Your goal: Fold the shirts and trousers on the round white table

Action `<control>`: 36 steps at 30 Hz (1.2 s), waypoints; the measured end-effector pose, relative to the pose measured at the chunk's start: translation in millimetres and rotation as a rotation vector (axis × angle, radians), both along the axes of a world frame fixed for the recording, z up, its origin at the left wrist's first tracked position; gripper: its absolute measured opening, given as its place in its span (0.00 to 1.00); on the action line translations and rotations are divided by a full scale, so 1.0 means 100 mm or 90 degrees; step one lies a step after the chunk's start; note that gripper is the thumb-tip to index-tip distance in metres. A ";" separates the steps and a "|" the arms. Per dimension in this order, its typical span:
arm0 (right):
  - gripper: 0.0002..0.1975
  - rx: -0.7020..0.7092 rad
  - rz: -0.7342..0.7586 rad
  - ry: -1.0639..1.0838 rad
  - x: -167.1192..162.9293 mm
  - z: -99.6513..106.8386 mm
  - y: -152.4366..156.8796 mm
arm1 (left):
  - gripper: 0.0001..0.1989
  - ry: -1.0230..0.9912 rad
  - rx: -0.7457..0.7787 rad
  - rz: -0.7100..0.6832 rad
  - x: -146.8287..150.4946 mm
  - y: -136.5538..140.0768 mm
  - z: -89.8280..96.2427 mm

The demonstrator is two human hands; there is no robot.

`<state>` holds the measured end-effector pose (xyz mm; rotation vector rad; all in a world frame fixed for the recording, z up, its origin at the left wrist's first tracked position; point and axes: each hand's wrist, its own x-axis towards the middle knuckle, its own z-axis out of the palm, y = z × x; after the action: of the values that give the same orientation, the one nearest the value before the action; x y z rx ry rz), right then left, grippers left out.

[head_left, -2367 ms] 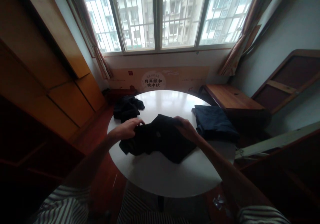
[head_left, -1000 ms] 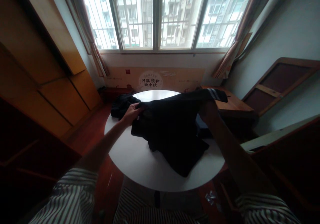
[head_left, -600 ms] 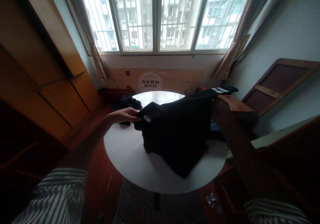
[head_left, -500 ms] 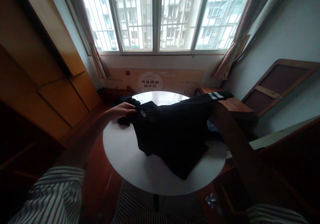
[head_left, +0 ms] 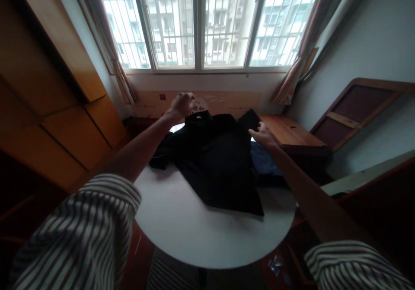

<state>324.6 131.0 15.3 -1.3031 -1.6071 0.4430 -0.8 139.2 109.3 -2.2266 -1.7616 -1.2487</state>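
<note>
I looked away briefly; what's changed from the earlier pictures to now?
Since the preceding picture, the left hand moved toward the window and inward, the right hand inward; the near corner of the black garment swung right. Whether either hand let go is unclear. The folded blue cloth stays on the white table.

The one head-worn view faces forward and down from above the near side of the counter (head_left: 207, 242), behind the left hand (head_left: 183, 103) and right hand (head_left: 264, 135), and wide enough to reach the window (head_left: 199, 26) on the far side.
</note>
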 end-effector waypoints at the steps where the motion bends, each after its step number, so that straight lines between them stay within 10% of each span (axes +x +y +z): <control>1: 0.30 -0.016 -0.006 -0.039 0.00 -0.12 -0.12 | 0.08 0.062 -0.036 -0.010 0.09 -0.17 -0.22; 7: 0.17 -0.028 0.181 -0.232 0.14 -0.89 -1.31 | 0.19 0.246 -0.347 -0.110 0.24 -1.61 -1.67; 11: 0.28 -0.032 0.148 -0.353 0.40 -1.24 -1.76 | 0.29 0.043 -0.469 -0.103 0.18 -2.12 -2.06; 14: 0.33 -0.062 0.119 -0.372 0.50 -1.43 -1.80 | 0.37 -0.228 -0.597 -0.108 0.16 -2.13 -2.11; 19: 0.14 -0.189 0.210 -0.260 0.23 -1.43 -1.88 | 0.41 -0.468 -0.705 -0.136 0.19 -1.88 -2.16; 24: 0.19 -0.335 0.377 -0.035 -0.37 -1.23 -2.29 | 0.31 -0.356 -0.702 -0.167 0.24 -1.82 -2.23; 29: 0.24 -0.476 0.631 0.140 -0.78 -1.20 -2.71 | 0.23 -0.211 -0.438 -0.139 0.13 -1.91 -2.16; 32: 0.22 -0.443 0.712 0.147 -0.79 -1.11 -2.67 | 0.21 -0.290 -0.282 -0.081 -0.08 -1.92 -1.99; 36: 0.16 -0.147 0.529 -0.007 -0.60 -0.97 -2.30 | 0.22 -0.461 -0.242 -0.087 -0.40 -1.99 -1.74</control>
<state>264.3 -98.8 -81.4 -0.7315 -2.1133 1.1486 -41.2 -59.4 -64.3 -2.2732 -2.2588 -2.1111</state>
